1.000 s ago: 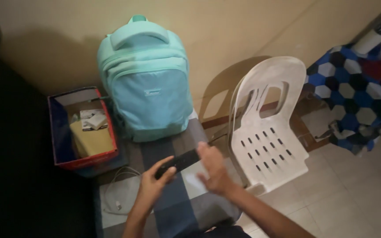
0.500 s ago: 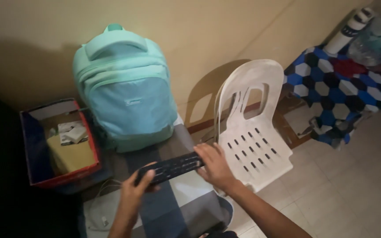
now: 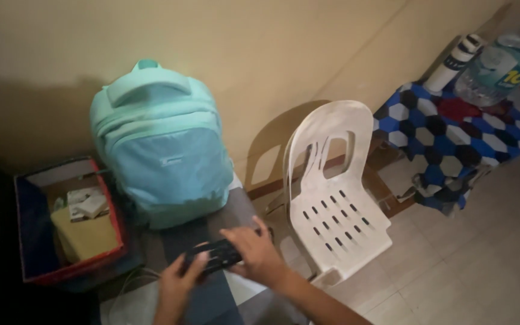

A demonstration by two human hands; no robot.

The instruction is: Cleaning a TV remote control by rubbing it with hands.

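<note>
A long black remote control (image 3: pixel 216 255) is held low in the middle of the view, over a checked grey and blue cloth (image 3: pixel 212 301). My left hand (image 3: pixel 180 280) grips its left end. My right hand (image 3: pixel 254 253) lies over its right half, fingers curled on top of it. Just behind the hands a mint and light blue backpack (image 3: pixel 160 156) stands upright against the beige wall.
An open red and blue box (image 3: pixel 31 265) with small packets and a yellow pad sits at the left. A white plastic chair (image 3: pixel 335 204) stands to the right. Farther right, a table with a hexagon-pattern cloth (image 3: pixel 452 129) carries a large water bottle (image 3: pixel 492 69) and a flask.
The view has shifted, so the backpack, box and chair sit lower. My right hand has slid left over the remote, which now shows shorter between both hands.
</note>
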